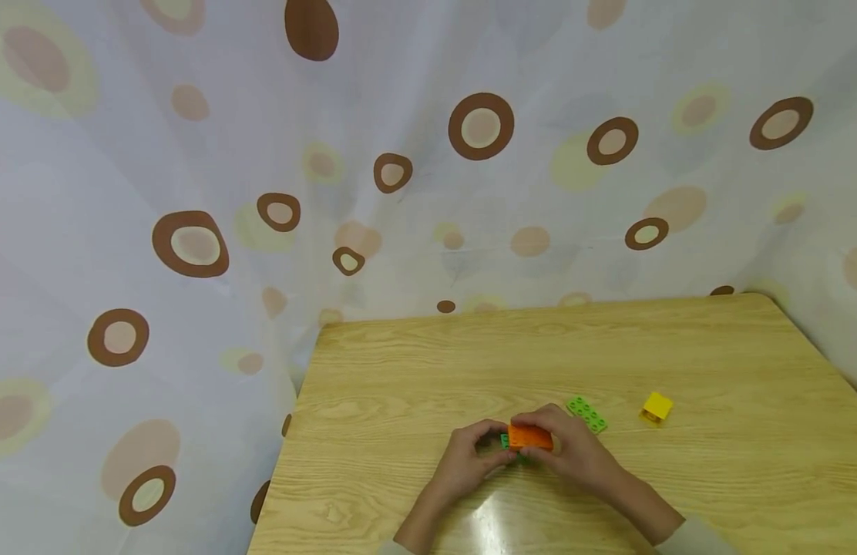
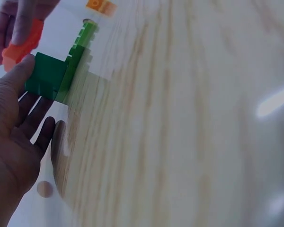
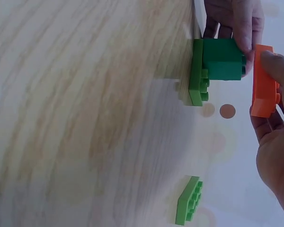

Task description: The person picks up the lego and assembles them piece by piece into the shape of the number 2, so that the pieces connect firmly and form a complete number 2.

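Observation:
My right hand (image 1: 574, 451) pinches an orange brick (image 1: 530, 437) between thumb and fingers. In the right wrist view that orange brick (image 3: 262, 82) is held just off the studs of a dark green brick (image 3: 221, 59); whether they touch is unclear. The dark green brick sits on one end of a light green plate (image 3: 196, 75) on the table, leaving studs bare at the other end. My left hand (image 2: 14, 123) grips the dark green brick (image 2: 46, 75), its thumb on the near side. From the head view, the hands and orange brick hide most of this stack.
Just beyond my right hand lies another light green studded plate (image 1: 586, 415). Farther right is a yellow brick (image 1: 656, 408), tipped over on the wooden table (image 1: 415, 362). A white curtain (image 1: 428, 216) with brown circles hangs behind the table and along its sides.

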